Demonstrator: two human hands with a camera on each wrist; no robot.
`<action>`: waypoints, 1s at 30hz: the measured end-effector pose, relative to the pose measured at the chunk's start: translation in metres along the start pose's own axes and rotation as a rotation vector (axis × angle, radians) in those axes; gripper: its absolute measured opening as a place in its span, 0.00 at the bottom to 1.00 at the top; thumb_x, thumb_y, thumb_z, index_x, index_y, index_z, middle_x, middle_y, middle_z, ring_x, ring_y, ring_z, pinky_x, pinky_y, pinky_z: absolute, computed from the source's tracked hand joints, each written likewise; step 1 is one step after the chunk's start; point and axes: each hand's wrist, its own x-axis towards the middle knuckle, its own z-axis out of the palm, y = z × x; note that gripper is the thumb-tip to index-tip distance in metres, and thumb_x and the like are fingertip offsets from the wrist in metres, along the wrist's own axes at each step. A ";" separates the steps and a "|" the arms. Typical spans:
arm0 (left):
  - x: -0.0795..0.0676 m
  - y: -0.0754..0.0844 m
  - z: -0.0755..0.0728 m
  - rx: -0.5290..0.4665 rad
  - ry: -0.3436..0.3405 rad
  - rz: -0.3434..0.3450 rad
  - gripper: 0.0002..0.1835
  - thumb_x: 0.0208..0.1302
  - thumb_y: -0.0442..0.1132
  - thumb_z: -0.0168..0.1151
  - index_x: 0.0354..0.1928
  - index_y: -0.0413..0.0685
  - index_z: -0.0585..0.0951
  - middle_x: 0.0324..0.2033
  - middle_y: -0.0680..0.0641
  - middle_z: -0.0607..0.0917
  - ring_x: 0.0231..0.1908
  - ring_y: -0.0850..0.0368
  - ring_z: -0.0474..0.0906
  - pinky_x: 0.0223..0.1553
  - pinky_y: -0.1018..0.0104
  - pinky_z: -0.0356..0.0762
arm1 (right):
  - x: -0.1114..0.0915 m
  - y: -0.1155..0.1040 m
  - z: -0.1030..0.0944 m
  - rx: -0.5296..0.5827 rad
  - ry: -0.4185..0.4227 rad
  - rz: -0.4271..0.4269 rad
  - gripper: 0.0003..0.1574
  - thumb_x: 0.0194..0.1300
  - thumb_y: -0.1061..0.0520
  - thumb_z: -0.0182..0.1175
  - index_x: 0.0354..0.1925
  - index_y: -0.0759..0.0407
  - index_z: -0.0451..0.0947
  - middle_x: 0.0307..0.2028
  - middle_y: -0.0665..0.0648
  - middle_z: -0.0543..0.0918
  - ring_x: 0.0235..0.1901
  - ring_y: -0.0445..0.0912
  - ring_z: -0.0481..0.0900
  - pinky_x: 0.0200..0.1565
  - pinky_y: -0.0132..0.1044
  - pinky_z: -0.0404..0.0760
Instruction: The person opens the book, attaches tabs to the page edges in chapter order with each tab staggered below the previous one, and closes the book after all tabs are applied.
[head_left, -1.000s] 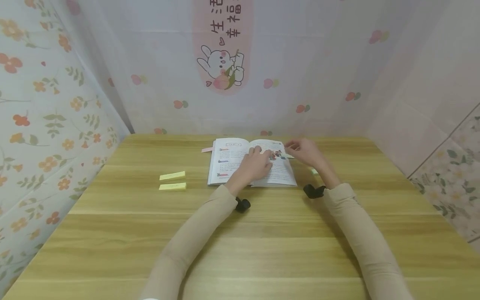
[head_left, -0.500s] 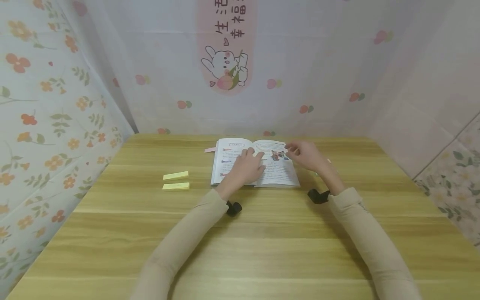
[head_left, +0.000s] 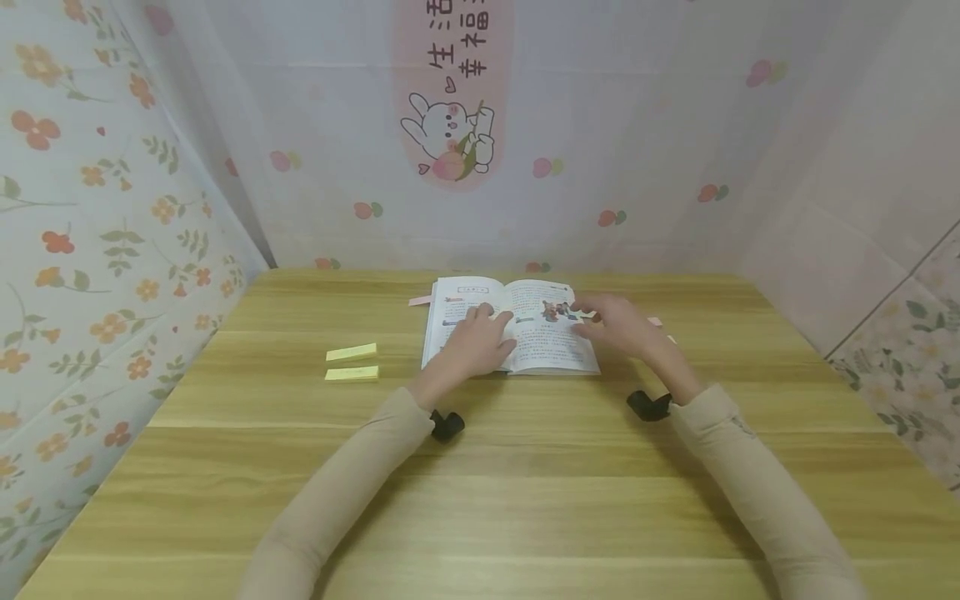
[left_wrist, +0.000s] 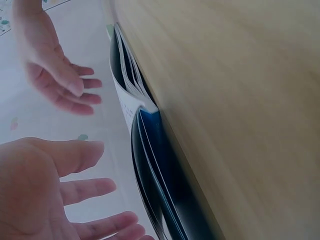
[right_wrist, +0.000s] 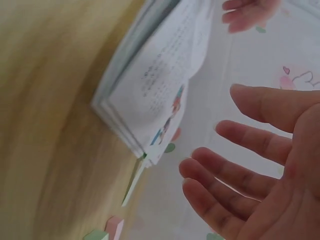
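Observation:
An open book (head_left: 551, 352) lies on the wooden table, with printed text and a small colour picture on its right page. Above the book's inner fold and left page is my left hand (head_left: 477, 340), its fingers spread and apart from the paper in the left wrist view. My right hand (head_left: 618, 323) hovers by the right page's outer edge, fingers loosely spread with nothing between them. A pale sticky tab (right_wrist: 134, 182) with a green underside sticks out from that edge. From the left side of the book a pink tab (head_left: 420, 301) protrudes.
Two yellow sticky-note pads (head_left: 352, 373) lie left of the book. Right of it, partly behind the right forearm, are a pink pad (right_wrist: 114, 227) and a green pad (right_wrist: 96, 235). A printed curtain (head_left: 637, 150) hangs behind the table.
My left hand has drawn back leftward and toward me from the right page. My right hand has loosened its fingers beside the tab and shifted slightly toward me. The book stays open.

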 end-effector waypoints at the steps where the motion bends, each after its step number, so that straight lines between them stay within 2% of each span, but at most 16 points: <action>1: -0.002 -0.001 0.000 0.001 0.000 -0.004 0.28 0.77 0.48 0.52 0.73 0.44 0.68 0.66 0.33 0.69 0.65 0.36 0.66 0.60 0.46 0.74 | -0.002 0.000 0.001 0.000 -0.010 0.004 0.26 0.71 0.56 0.62 0.61 0.70 0.76 0.58 0.70 0.79 0.53 0.66 0.79 0.56 0.60 0.76; 7: -0.011 -0.011 0.001 0.035 0.003 -0.021 0.28 0.77 0.48 0.53 0.72 0.43 0.69 0.62 0.33 0.72 0.61 0.38 0.69 0.58 0.48 0.74 | -0.009 0.000 0.006 0.007 -0.065 0.006 0.30 0.71 0.53 0.63 0.64 0.71 0.74 0.61 0.71 0.77 0.56 0.66 0.77 0.58 0.61 0.74; 14: -0.022 -0.023 0.001 0.019 -0.012 -0.035 0.26 0.76 0.47 0.52 0.70 0.42 0.70 0.60 0.32 0.71 0.60 0.37 0.68 0.56 0.46 0.74 | -0.018 0.002 0.012 -0.040 -0.128 -0.020 0.42 0.69 0.45 0.65 0.67 0.74 0.69 0.61 0.75 0.75 0.64 0.69 0.69 0.64 0.63 0.66; 19: -0.027 -0.029 0.000 0.007 -0.035 -0.029 0.20 0.75 0.46 0.53 0.61 0.41 0.74 0.53 0.35 0.73 0.55 0.38 0.68 0.52 0.48 0.74 | -0.022 0.007 0.019 -0.076 -0.132 -0.065 0.41 0.66 0.43 0.68 0.64 0.71 0.72 0.60 0.71 0.77 0.61 0.66 0.72 0.63 0.61 0.69; 22: -0.030 -0.031 -0.001 0.006 -0.049 -0.025 0.19 0.75 0.46 0.54 0.59 0.40 0.75 0.50 0.36 0.73 0.53 0.39 0.68 0.50 0.49 0.74 | -0.023 0.011 0.023 -0.085 -0.123 -0.081 0.41 0.64 0.43 0.70 0.63 0.70 0.73 0.59 0.69 0.77 0.60 0.64 0.73 0.62 0.60 0.69; 27: -0.033 -0.034 -0.002 -0.009 -0.098 -0.036 0.24 0.75 0.47 0.55 0.65 0.41 0.72 0.53 0.34 0.72 0.52 0.41 0.67 0.51 0.48 0.74 | -0.024 0.013 0.025 -0.089 -0.126 -0.084 0.44 0.62 0.45 0.72 0.65 0.71 0.70 0.62 0.71 0.75 0.61 0.64 0.71 0.63 0.60 0.69; 30: -0.034 -0.036 -0.002 -0.020 -0.138 -0.047 0.26 0.76 0.48 0.54 0.69 0.41 0.70 0.55 0.33 0.71 0.52 0.42 0.67 0.52 0.48 0.74 | -0.024 0.013 0.025 -0.094 -0.133 -0.098 0.43 0.62 0.47 0.72 0.65 0.71 0.71 0.60 0.70 0.77 0.57 0.62 0.74 0.60 0.59 0.72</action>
